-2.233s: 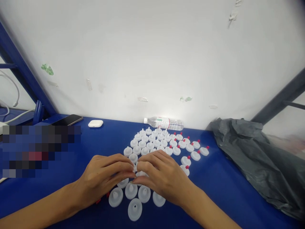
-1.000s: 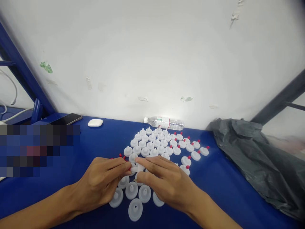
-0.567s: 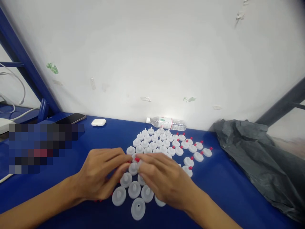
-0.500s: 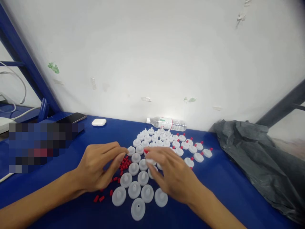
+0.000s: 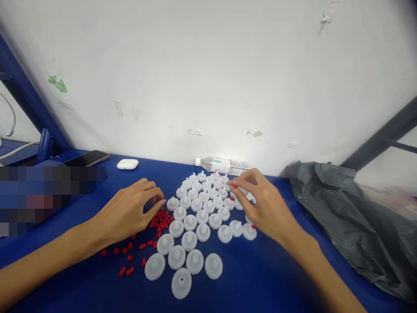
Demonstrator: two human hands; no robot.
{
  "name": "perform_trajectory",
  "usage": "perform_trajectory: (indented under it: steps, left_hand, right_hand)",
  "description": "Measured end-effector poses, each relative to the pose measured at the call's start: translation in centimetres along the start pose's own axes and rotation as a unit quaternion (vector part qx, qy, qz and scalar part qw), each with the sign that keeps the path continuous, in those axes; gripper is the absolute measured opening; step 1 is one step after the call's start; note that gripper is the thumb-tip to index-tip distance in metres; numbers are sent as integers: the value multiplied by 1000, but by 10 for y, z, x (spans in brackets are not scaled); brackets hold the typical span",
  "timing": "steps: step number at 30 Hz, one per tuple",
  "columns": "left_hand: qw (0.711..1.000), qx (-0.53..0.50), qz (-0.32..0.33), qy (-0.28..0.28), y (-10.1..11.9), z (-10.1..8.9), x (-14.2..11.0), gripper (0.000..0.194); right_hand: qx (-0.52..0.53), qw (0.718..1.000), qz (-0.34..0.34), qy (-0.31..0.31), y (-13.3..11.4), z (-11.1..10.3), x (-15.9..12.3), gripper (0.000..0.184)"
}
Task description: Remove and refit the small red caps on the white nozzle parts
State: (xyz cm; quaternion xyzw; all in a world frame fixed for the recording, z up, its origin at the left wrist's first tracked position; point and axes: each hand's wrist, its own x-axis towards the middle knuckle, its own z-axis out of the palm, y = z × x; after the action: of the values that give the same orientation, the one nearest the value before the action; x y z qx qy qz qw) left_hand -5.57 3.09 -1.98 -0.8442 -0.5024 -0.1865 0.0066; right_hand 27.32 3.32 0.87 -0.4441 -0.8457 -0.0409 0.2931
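My left hand (image 5: 135,211) is over the left side of a pile of small red caps (image 5: 161,221), fingers half curled and the thumb tip a little apart, with nothing visible between them. Over the back right of the white disc-shaped lids with spouts (image 5: 190,222), my right hand (image 5: 263,204) pinches a red cap (image 5: 234,186) between thumb and fingertips; whether a lid hangs below it is hard to see. Another lid (image 5: 249,231) beside the right palm has a red tip. My right hand hides more lids behind it.
A clear plastic bottle (image 5: 221,165) lies against the wall behind the lids. A white earphone case (image 5: 127,164) and a phone (image 5: 94,158) are at the back left. A dark plastic bag (image 5: 332,208) covers the right side of the blue table (image 5: 260,278).
My right hand has moved right and away from me, from the middle lids to the back right, carrying a red-capped lid. My left hand has drawn slightly left. The view has shifted slightly.
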Motion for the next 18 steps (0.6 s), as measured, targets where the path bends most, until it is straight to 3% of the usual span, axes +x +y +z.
perform_trajectory:
  steps: [3,7,12,18]
  left_hand:
    - [1000,7,-18,-16,1,-1,-1,28]
    - [999,18,-29,-38,5,-1,-2,31]
    - [998,7,-35,-45,4,4,-3,31]
    - [999,5,-19,-32,0,8,-4,28]
  right_hand:
    - [11,998,5,-65,9,-11,1,17]
    - [34,993,49,-105,23,-19,0,17]
    - [68,981,59,-174,24,-16,0,13]
    - [75,976,54,-199,21,-11,0,16]
